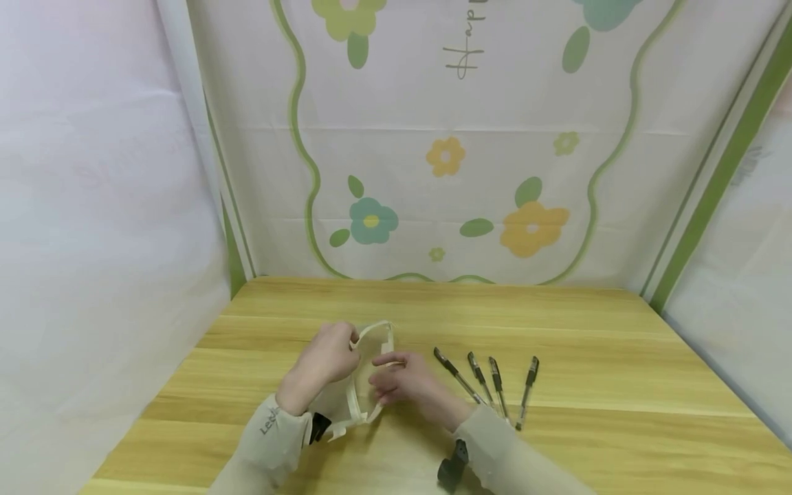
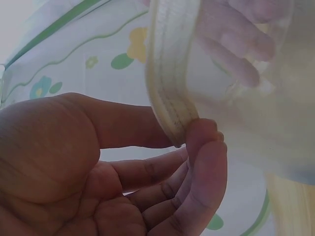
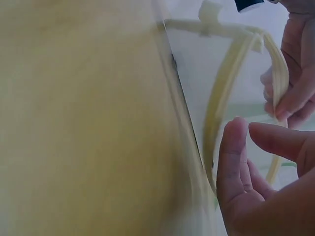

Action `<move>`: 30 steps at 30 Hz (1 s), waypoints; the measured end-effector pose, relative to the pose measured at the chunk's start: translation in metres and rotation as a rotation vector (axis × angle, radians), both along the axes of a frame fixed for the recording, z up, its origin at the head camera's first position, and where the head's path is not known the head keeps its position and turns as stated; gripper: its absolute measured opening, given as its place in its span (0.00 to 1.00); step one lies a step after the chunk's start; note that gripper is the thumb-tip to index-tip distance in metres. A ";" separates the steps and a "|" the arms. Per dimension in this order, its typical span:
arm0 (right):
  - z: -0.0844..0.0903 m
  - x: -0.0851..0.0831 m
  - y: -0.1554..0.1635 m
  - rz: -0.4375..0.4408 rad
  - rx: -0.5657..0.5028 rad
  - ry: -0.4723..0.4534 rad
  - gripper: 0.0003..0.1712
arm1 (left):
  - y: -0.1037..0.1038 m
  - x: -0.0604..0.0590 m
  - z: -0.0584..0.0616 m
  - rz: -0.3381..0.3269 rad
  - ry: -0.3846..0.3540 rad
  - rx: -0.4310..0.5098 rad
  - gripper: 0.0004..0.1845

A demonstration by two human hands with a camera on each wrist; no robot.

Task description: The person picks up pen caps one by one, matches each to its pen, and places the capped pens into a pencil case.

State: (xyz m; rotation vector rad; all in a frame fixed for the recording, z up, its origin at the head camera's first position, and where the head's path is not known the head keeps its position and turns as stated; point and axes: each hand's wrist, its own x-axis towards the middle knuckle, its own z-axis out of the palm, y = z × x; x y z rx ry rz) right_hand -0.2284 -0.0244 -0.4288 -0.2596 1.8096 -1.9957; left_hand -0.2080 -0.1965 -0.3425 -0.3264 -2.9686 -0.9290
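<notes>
A translucent pouch with cream edging stands on the table with its mouth spread. My left hand pinches the rim on its left side; in the left wrist view, thumb and fingertips close on the cream band. My right hand is at the mouth's right side, fingers extended and holding nothing. In the right wrist view its thumb and index finger stand slightly apart beside the band. How far those fingers reach inside cannot be told. Several black-capped clear pens lie right of the right hand.
The wood-grain table runs back to a white cloth printed with flowers. White cloth walls rise on the left and right. A dark wrist camera hangs below the right sleeve, near the tabletop.
</notes>
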 end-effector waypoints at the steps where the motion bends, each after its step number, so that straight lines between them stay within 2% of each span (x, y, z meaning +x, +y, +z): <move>1: 0.001 -0.001 0.003 -0.001 0.006 0.014 0.24 | 0.000 0.000 0.000 0.000 -0.005 0.000 0.19; 7: 0.012 -0.001 0.030 0.039 0.100 0.116 0.26 | -0.002 0.000 -0.002 0.004 -0.031 0.006 0.19; 11: 0.018 -0.003 0.060 0.105 0.177 0.184 0.27 | -0.001 0.000 -0.003 0.006 -0.045 0.015 0.21; 16: 0.028 -0.012 0.103 0.140 0.315 0.282 0.26 | 0.000 -0.002 -0.004 0.004 -0.055 0.017 0.22; 22: 0.022 -0.022 0.135 0.214 0.456 0.407 0.22 | -0.001 -0.001 -0.003 0.004 -0.066 0.015 0.22; 30: 0.023 -0.034 0.158 0.234 0.520 0.457 0.22 | -0.001 -0.003 -0.002 -0.001 -0.063 0.013 0.22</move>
